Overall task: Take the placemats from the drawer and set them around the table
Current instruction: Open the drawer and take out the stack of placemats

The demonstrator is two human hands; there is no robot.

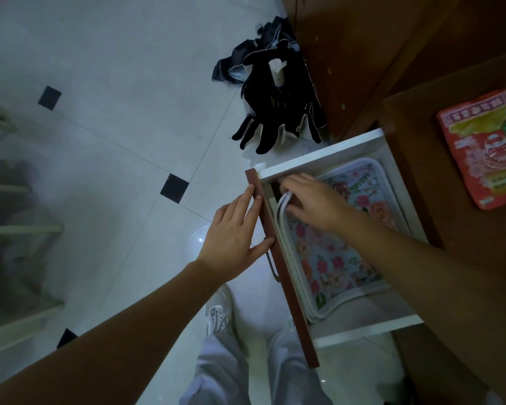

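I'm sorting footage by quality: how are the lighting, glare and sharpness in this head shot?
Head view: dim and bluish overall; a small glare spot on the floor tiles; wide-angle bending at the edges; the left margin is murky and blurred; the floral placemats in the open drawer and both hands, left hand and right hand, read clearly.

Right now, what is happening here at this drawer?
A person stands at an open drawer. The left hand rests flat on the brown drawer front, steadying it. The right hand reaches inside and curls its fingers around the edge of a stack of floral placemats. The placemats lie in the drawer; none is out yet.
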